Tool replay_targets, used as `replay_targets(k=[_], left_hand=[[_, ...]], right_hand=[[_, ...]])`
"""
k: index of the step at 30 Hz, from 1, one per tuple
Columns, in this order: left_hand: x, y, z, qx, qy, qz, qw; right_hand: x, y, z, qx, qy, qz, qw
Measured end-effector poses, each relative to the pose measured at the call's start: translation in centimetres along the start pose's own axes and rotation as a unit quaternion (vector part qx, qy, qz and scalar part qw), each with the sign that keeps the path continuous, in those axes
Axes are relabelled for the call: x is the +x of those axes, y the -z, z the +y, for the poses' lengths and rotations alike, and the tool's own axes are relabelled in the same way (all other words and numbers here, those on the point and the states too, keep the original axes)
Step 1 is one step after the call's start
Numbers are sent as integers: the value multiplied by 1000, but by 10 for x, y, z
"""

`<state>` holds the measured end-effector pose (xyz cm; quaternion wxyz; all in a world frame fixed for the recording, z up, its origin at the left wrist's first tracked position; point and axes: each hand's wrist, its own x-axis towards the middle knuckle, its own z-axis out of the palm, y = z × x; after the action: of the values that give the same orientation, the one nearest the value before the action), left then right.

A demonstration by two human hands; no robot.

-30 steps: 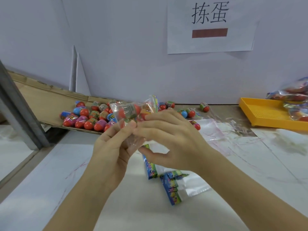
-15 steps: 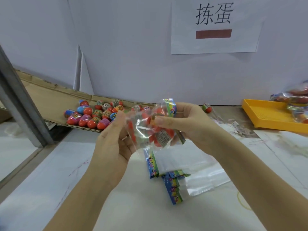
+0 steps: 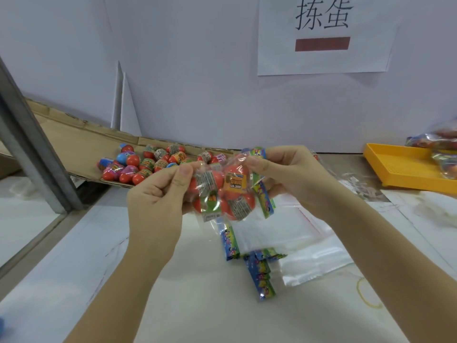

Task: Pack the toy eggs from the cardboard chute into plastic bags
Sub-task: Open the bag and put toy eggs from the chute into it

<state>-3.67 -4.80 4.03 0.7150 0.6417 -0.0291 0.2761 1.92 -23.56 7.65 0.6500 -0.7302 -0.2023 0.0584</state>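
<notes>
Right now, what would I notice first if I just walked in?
A bag of red eggs, mid-picture, pinched by the left hand and right hand. Behind it, loose eggs pile on the chute; a yellow tray sits far right.

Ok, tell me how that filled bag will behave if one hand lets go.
Likely floppy: the bag is thin clear film, wrinkled round its eggs. Probably bottom-heavy: the eggs bulge below where the left hand and right hand pinch it. The round eggs may shift inside.
</notes>
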Motion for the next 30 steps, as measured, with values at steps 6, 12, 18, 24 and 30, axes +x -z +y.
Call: replay_targets(k=[6, 12, 18, 24, 30], left_hand=[[6, 3, 4, -71, 62, -9, 995], [6, 1, 7, -61, 217, -155, 962], [5, 3, 0, -45, 145, -143, 978], [7, 4, -1, -40, 143, -128, 981], [12, 12, 6, 18, 137, -144, 980]], right_hand=[[1, -6, 1, 41, 32, 8, 999], [3, 7, -3, 139, 28, 47, 989], [3, 19, -1, 134, -15, -39, 990], [-2, 26, -3, 10, -54, -155, 986], [-1, 32, -9, 31, -64, -115, 991]])
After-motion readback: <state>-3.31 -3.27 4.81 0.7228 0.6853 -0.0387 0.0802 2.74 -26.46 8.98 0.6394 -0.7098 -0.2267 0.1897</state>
